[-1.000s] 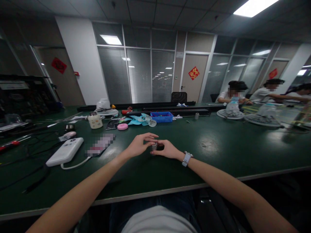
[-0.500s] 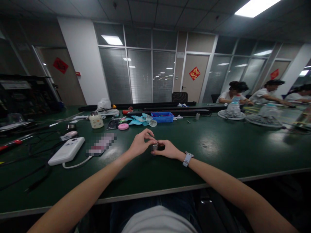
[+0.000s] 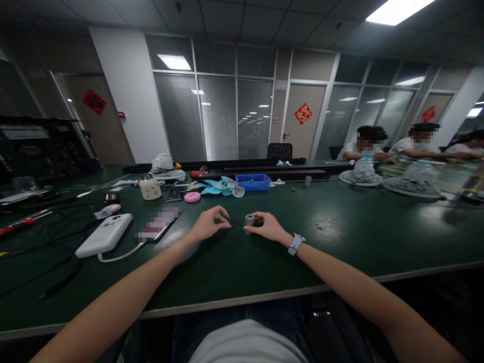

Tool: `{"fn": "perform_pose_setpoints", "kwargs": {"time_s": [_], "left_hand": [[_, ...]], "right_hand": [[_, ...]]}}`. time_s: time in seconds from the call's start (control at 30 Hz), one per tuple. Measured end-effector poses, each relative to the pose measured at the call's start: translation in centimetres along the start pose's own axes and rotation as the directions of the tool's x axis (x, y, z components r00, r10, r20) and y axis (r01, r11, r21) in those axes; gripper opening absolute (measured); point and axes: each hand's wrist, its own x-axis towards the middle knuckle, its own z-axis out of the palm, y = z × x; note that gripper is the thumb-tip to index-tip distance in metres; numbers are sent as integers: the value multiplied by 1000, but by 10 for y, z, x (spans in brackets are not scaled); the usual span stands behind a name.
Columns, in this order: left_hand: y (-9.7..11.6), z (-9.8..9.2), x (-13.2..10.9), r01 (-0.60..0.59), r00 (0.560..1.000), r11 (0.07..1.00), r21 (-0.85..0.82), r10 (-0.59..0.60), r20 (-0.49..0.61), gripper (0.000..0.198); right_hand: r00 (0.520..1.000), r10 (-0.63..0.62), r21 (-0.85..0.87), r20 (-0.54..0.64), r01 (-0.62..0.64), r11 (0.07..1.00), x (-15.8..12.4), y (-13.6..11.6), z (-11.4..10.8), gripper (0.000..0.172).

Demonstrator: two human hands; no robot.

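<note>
A small grey metal cylinder (image 3: 249, 220) stands upright on the green table, a round opening showing in its top. My right hand (image 3: 268, 227), wearing a watch at the wrist, grips it from the right between thumb and fingers. To the left, my left hand (image 3: 210, 223) hovers apart from the cylinder, thumb and fingers spread and nothing between them. What exactly the cylinder is I cannot make out.
A white power bank (image 3: 104, 234) is cabled to a phone (image 3: 161, 225) on the left. Farther back are a cream bottle (image 3: 150, 187), a pink round lid (image 3: 192, 197), blue fan blades (image 3: 215, 187) and a blue basket (image 3: 253, 183). Co-workers sit at the far right beside fan parts (image 3: 360, 176).
My left hand has let go of the cylinder and drawn away to the left. My right hand has shifted slightly right with the cylinder.
</note>
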Motion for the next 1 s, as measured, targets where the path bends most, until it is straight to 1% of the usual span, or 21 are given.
{"fn": "perform_pose_setpoints", "kwargs": {"time_s": [0.1, 0.23, 0.33, 0.43, 0.5, 0.57, 0.6, 0.67, 0.73, 0.8, 0.87, 0.93, 1.0], "left_hand": [[-9, 2, 0, 20, 994, 1000, -1, -20, 109, 36], [-11, -2, 1, 22, 979, 999, -32, -15, 202, 53], [-10, -5, 1, 43, 962, 995, -85, -18, 271, 53], [-8, -5, 0, 82, 956, 987, -141, -38, 290, 51], [-8, -4, 0, 98, 959, 983, -158, -51, 280, 50], [-7, -2, 0, 82, 972, 986, -145, -47, 230, 47], [-5, -1, 0, 61, 983, 990, -126, -38, 178, 44], [2, 2, 2, 16, 1000, 997, -82, -14, 27, 37], [13, 7, 4, -23, 991, 997, -77, 13, -130, 32], [26, 14, 5, -65, 971, 990, -128, 33, -235, 28], [38, 20, 5, -106, 959, 979, -176, 54, -280, 25], [47, 24, 5, -136, 954, 971, -198, 75, -289, 21], [51, 28, 4, -162, 952, 962, -219, 93, -293, 16]], "right_hand": [[1000, 0, -8, -6, 0, 1000, 0, 0, 0, 39], [1000, 9, 11, 4, -9, 1000, -1, -1, 1, 40], [1000, 13, 21, 11, -13, 1000, -1, -2, 0, 40], [1000, 11, 29, 14, -11, 1000, -2, -2, 0, 40], [1000, 13, 26, 12, -13, 1000, -1, -2, 0, 41], [1000, 16, 25, 14, -16, 1000, -1, 0, 0, 42], [1000, 14, 28, 15, -15, 1000, 0, 1, 1, 42], [1000, 7, 39, 18, -8, 999, 0, 3, 2, 42], [1000, -1, 43, 15, 0, 999, 1, 4, 3, 42], [1000, -14, 40, 13, 14, 999, 0, 4, 4, 41], [999, -35, 37, 19, 35, 999, 0, 2, 5, 40], [997, -64, 28, 31, 63, 998, -1, 0, 7, 39], [994, -98, 13, 50, 97, 995, -3, -3, 9, 39]]}}
